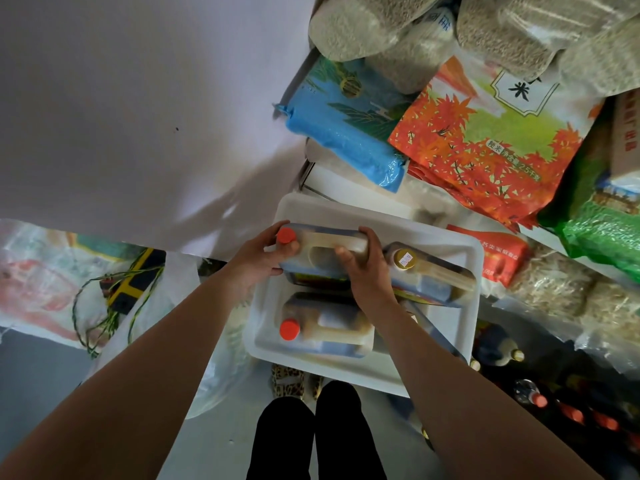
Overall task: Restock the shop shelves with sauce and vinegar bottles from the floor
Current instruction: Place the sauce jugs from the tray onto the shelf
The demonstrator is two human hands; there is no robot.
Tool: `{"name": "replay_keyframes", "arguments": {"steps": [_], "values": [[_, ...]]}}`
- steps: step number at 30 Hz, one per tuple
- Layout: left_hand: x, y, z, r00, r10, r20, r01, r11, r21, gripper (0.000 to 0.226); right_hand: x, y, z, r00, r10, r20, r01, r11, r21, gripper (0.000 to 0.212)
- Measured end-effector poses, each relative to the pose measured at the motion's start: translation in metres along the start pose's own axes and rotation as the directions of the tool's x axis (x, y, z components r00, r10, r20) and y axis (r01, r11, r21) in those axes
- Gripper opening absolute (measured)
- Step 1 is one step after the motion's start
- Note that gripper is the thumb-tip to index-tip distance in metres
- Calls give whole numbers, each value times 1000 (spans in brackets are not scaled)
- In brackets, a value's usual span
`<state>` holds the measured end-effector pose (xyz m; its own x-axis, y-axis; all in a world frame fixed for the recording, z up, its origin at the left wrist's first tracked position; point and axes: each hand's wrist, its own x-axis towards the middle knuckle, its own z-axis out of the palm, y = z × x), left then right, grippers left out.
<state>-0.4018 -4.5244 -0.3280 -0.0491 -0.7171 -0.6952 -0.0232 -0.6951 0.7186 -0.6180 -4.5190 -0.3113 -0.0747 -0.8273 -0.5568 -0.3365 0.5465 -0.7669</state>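
Note:
A large handled jug of brown sauce (325, 242) with a red cap lies at the far left of a white tray (346, 211). My left hand (261, 259) grips its capped neck end. My right hand (367, 268) curls round its handle. A second red-capped jug (325, 327) lies in the tray nearer to me. To the right, a third jug (433, 271) with a gold cap lies against the tray's right side. More small bottles with red caps (568, 414) stand low at the right, in shadow.
Bags of rice and grain (485, 126) are piled on the shelves behind and right of the tray. A white wall (138, 98) fills the left. Plastic bags and a yellow-black item with cord (131, 282) lie at the left. My legs (311, 438) stand below the tray.

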Motion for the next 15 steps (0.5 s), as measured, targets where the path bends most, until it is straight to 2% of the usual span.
{"name": "replay_keyframes", "arguments": {"steps": [8,11,13,15], "values": [[7,14,0,999,-11,-43,12,1000,19,26,15,-16,6,987,22,-162,-12,998,61,53],[1,19,5,998,24,-64,-29,997,-74,15,13,-23,4,983,7,-186,6,998,68,52],[-5,27,9,996,58,-74,-68,988,-136,24,10,-28,3,982,25,-188,-4,994,108,51],[-9,33,10,992,100,-83,-112,981,-160,47,7,-32,4,981,20,-195,6,991,130,51]]}}
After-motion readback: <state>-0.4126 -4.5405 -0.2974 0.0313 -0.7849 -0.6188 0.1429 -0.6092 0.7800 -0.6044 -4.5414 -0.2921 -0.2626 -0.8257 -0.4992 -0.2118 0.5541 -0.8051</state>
